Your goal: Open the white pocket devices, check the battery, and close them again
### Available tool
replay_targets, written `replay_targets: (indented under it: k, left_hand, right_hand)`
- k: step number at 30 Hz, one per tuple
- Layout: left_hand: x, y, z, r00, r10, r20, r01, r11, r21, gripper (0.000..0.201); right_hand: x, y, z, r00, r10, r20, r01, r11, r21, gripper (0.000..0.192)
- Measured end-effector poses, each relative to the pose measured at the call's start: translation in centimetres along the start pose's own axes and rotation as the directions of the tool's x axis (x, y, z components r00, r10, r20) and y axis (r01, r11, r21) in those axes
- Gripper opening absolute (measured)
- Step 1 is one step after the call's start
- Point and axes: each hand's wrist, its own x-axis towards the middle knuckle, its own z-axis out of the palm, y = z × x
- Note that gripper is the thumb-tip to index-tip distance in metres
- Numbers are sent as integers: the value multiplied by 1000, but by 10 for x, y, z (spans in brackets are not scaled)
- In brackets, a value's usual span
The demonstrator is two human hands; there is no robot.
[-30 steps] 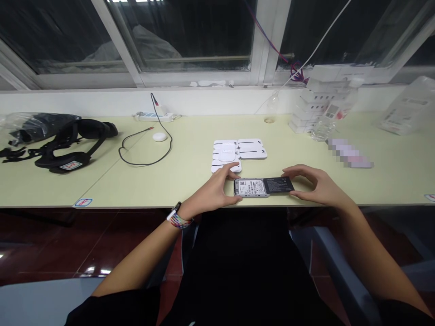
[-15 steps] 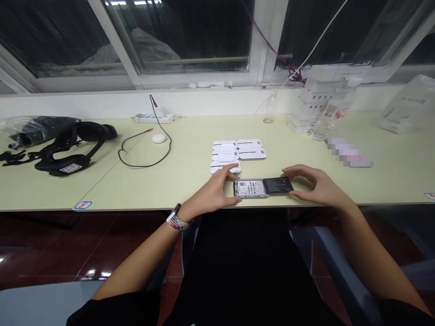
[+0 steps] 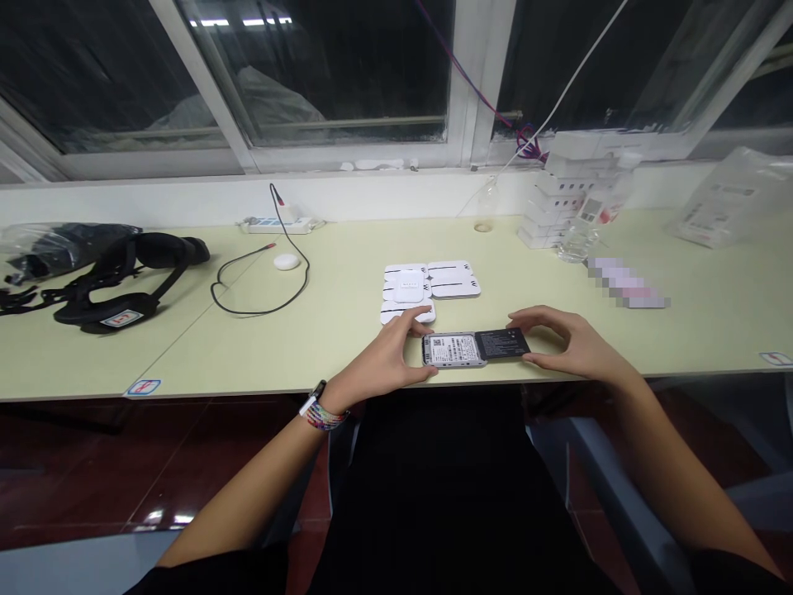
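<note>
Near the table's front edge, my left hand (image 3: 385, 357) grips the left end of a small grey open-backed electronic device (image 3: 455, 350), thumb on the near side and fingers on the far side. A white printed label with a square code fills its inside. My right hand (image 3: 576, 345) pinches the right end of a flat black battery (image 3: 503, 344) between thumb and fingers. The battery lies in line with the device, its left end meeting or slightly overlapping the device's right edge; I cannot tell exactly which.
Beyond the device lie several white rounded covers (image 3: 454, 279) with black marks. Leftward are a round white case (image 3: 286, 262), a black cable (image 3: 260, 312), a power strip (image 3: 278, 225) and a black headset (image 3: 111, 310). Stacked white boxes (image 3: 545, 215) and a plastic bottle (image 3: 582, 231) stand back right.
The view has tilted slightly, so everything sits a little lower in it. Both hands keep their grips, and the battery and device stay in nearly the same position relative to each other.
</note>
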Motion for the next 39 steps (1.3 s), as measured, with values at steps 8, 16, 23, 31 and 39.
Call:
replay_targets:
  k: [8, 16, 23, 31, 39]
  left_hand:
    - [0, 0, 0, 1000, 10, -3, -10, 1000, 10, 92]
    - [0, 1, 2, 1000, 21, -16, -21, 1000, -2, 91]
    - [0, 2, 1, 1000, 11, -6, -11, 1000, -5, 93]
    - [-1, 5, 1, 1000, 18, -9, -18, 1000, -9, 93]
    - [0, 3, 2, 998, 56, -15, -57, 998, -24, 96]
  right_hand:
    - [4, -2, 4, 1000, -4, 2, 4, 999, 43, 48]
    - [27, -17, 7, 997, -80, 14, 78, 993, 91, 59]
    - [68, -56, 19, 969, -219, 112, 211, 974, 84, 54]
    - [87, -69, 49, 880, -307, 363, 354, 932, -69, 26]
    - [57, -57, 65, 928, -349, 134, 372, 898, -236, 48]
